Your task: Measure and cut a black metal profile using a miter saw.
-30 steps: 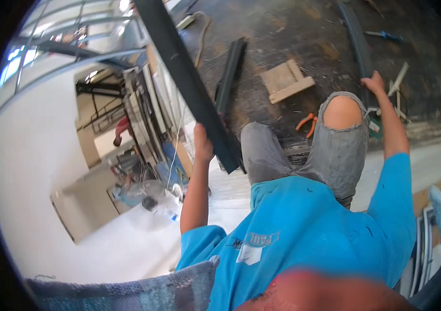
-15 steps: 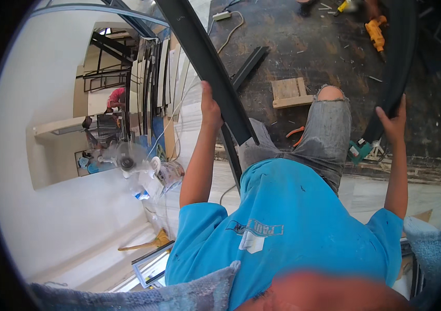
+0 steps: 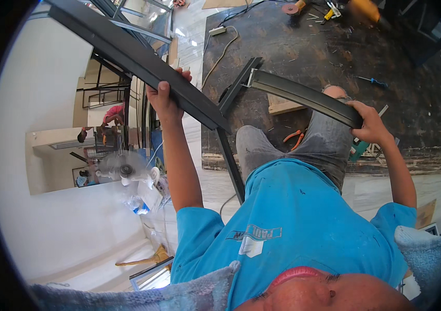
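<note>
My left hand is closed around a long dark metal profile. This profile slants from the far left down toward my lap, with my thumb on top and fingertips showing past its far edge. In my right hand is the end of a shorter dark channel bar. It reaches left across my raised knee, and its pale open end comes close to another dark profile lying on the work board. A narrow dark bar runs beside my left leg, its upper end hidden by the long profile.
On the dark board lie orange-handled pliers, a small wooden piece, a blue screwdriver, a green tool and an orange power tool. A white socket strip trails a cable. A person in pink bends at the left.
The long profile's far end has swung left with my left hand. My right hand has turned its bar from pointing away on the right to lying leftward across my knee. The screwdriver has come into view.
</note>
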`<state>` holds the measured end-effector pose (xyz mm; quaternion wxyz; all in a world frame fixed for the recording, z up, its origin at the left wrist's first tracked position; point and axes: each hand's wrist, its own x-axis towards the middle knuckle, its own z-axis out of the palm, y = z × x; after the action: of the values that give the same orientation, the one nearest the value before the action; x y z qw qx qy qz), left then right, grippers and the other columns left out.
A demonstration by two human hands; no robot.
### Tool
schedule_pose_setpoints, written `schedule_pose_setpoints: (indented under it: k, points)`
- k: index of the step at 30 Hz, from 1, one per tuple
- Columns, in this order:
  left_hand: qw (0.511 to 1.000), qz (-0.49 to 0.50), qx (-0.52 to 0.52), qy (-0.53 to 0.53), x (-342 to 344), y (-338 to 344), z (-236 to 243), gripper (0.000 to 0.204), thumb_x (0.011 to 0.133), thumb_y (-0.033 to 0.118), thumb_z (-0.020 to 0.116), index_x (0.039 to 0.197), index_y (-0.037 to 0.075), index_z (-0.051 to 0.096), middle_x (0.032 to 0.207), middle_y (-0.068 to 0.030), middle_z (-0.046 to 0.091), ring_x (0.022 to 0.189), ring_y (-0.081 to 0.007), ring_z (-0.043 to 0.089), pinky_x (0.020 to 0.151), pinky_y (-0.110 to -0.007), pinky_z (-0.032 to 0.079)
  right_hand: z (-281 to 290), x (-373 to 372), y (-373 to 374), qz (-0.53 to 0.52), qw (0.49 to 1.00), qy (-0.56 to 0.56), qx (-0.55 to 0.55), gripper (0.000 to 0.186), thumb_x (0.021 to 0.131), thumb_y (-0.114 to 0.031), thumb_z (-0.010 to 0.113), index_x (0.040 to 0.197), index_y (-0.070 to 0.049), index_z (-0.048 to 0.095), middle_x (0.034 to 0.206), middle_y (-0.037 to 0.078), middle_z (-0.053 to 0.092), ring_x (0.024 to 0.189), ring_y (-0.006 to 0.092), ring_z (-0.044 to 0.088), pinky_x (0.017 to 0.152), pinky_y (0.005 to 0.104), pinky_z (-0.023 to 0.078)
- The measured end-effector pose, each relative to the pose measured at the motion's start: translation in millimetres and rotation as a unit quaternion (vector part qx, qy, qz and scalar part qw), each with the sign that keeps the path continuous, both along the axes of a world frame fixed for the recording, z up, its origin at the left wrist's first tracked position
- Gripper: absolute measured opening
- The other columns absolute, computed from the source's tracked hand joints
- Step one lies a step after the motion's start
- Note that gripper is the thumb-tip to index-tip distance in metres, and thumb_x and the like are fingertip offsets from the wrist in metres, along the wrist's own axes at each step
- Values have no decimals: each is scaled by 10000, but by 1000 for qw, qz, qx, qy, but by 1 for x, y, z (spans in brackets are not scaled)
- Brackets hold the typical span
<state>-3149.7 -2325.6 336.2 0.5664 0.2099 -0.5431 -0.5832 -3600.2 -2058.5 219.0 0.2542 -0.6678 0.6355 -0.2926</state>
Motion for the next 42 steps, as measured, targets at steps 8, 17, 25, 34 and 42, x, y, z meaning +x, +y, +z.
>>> schedule_pose_setpoints:
  k: [8,17,25,34,42]
  points:
    - [990,2,108,-91,11,-1,-12,461,826,217,668,1195,-6,505,914,-130,623,782,-268,689,686,-384,601,14,32,6,-36,998,31,-39,644,574,-164,709,1184,-26,557,1067,217,641,1002,452,609,821,469,495]
    - [936,-251,248,-20,53,46,-70,654,887,399,540,1381,-27,492,1157,-220,626,862,-216,637,680,-310,492,5,33,-6,-143,981,82,-98,554,635,-219,746,1118,-46,536,1033,194,621,957,429,616,787,483,496]
    - [809,-376,452,-1,39,40,-84,740,872,459,470,1375,-83,465,1107,-260,615,731,-232,586,655,-342,512,7,27,-9,-166,981,95,-37,536,637,-217,744,1106,-54,543,1032,199,629,960,421,619,785,478,496]
    - [721,-37,-116,-683,88,14,-245,1015,662,278,759,1508,67,241,1237,-312,525,1127,-467,575,967,-478,489,-22,25,22,-101,978,-159,87,585,639,-216,787,1145,-6,584,982,107,641,922,205,611,834,342,473]
    - [663,-78,-38,-744,106,49,-328,940,675,196,790,1483,71,327,1257,-236,513,1165,-440,556,965,-484,503,-17,46,61,-137,972,-166,94,600,607,-225,806,1130,-21,593,963,132,670,896,222,639,834,336,486]
